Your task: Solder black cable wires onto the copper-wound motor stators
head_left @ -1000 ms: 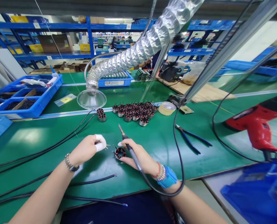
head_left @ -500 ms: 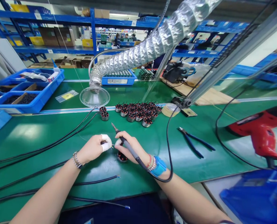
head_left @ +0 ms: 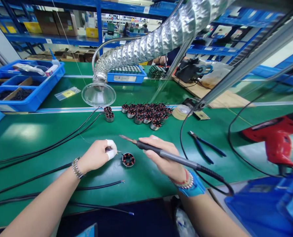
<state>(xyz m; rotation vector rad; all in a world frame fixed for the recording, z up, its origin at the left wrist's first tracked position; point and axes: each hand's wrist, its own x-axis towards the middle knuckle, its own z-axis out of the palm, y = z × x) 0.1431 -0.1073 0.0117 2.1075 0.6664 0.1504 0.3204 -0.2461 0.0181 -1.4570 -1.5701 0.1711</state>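
My left hand (head_left: 100,154), with white covers on its fingertips, is closed in a pinch on a black cable's end; fine wire ends (head_left: 118,151) poke out past the fingers. A thin solder-like wire hangs from above and curves toward this hand. In my right hand (head_left: 164,158) is a soldering iron (head_left: 158,152), gripped like a pen, its tip pointing left above the table. Between the hands a single motor stator (head_left: 128,160) with copper windings lies on the green table, apart from the right fingers. Nearer me lie more black cables (head_left: 99,186) with stripped ends.
Several stators (head_left: 146,113) stand grouped behind, and two wired ones (head_left: 109,116) sit left of them. A fume extractor hood (head_left: 98,94) hangs over the table. Cutting pliers (head_left: 203,146), a tape roll (head_left: 181,112) and a red heat gun (head_left: 272,135) are right; blue bins (head_left: 35,98) left.
My right hand has moved right with the soldering iron, off the stator, and the iron now lies flatter. The left hand keeps its pinch. The view has tilted slightly down.
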